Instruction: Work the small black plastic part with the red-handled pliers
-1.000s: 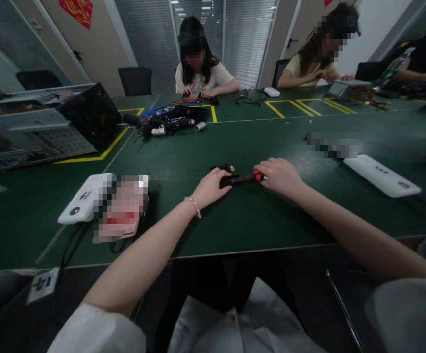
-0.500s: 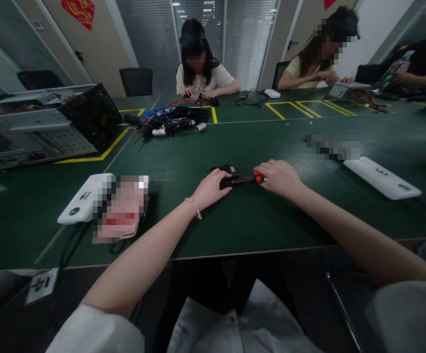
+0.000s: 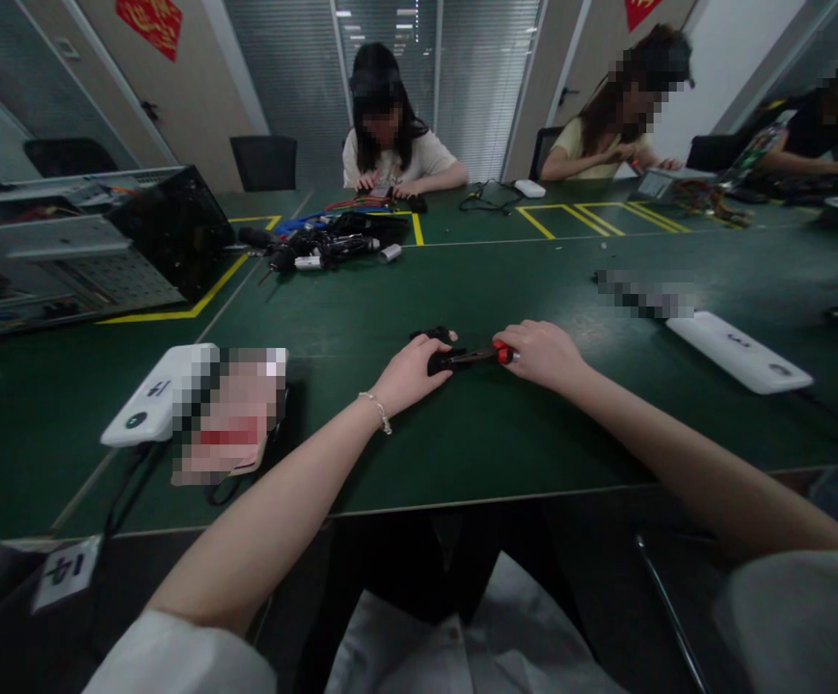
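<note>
My right hand (image 3: 545, 352) is closed around the red handles of a pair of pliers (image 3: 473, 358), whose dark jaws point left. My left hand (image 3: 411, 374) pinches a small black part (image 3: 439, 362), and the jaws meet it at its right side. The exact kind of this part is too dark to make out. Just beyond my left fingers lies another small dark piece (image 3: 442, 333) with a pale end, partly hidden by the hand. Both hands are low over the green table (image 3: 491, 443).
On the left are a white power bank (image 3: 162, 395), a blurred-out pink item (image 3: 234, 414) and an opened computer case (image 3: 78, 251). A second power bank (image 3: 741, 352) lies right. Dark tools and cables (image 3: 332, 241) sit farther back. Several people work across the table.
The whole view has shifted slightly. My hands keep nearly the same pose, with the pliers still at the black part.
</note>
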Available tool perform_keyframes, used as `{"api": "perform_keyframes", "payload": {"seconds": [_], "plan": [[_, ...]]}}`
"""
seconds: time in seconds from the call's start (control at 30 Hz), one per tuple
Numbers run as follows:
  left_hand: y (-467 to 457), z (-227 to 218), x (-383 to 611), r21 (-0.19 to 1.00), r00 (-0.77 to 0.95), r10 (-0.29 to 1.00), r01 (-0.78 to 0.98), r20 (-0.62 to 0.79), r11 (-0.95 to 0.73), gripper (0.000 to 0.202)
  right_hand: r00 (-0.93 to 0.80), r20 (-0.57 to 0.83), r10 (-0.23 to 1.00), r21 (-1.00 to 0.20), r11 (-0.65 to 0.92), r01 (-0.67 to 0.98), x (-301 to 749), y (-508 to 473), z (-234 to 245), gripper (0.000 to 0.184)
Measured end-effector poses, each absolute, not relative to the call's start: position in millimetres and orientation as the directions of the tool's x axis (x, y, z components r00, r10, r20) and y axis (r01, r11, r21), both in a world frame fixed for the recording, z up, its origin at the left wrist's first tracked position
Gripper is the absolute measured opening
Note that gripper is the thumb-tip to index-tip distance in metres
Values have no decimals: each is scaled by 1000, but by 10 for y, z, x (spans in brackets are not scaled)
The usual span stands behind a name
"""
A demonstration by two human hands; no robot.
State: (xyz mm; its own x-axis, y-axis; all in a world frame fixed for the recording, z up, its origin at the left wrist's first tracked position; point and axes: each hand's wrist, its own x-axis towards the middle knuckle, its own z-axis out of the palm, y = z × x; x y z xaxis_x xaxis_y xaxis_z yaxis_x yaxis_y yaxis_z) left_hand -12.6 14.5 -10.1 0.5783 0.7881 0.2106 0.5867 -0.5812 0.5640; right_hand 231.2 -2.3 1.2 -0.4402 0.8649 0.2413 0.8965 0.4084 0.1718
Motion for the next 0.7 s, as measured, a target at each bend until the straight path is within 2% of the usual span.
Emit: {"api": "perform_keyframes", "payload": {"seconds": [0.27, 0.53, 0.7], "plan": [[131, -66, -123, 566, 575, 795, 596, 195, -570, 31, -488, 271, 830, 260, 425, 867, 2323, -47, 57, 27], [114, -43, -124, 569, 578, 796, 599, 181, -564, 31, -462, 253, 850, 208, 419, 884, 2324, -32, 38, 26], [120, -52, -127, 565, 576, 795, 597, 191, -569, 32, -474, 253, 843, 239, 420, 875, 2310, -48, 62, 28]]}}
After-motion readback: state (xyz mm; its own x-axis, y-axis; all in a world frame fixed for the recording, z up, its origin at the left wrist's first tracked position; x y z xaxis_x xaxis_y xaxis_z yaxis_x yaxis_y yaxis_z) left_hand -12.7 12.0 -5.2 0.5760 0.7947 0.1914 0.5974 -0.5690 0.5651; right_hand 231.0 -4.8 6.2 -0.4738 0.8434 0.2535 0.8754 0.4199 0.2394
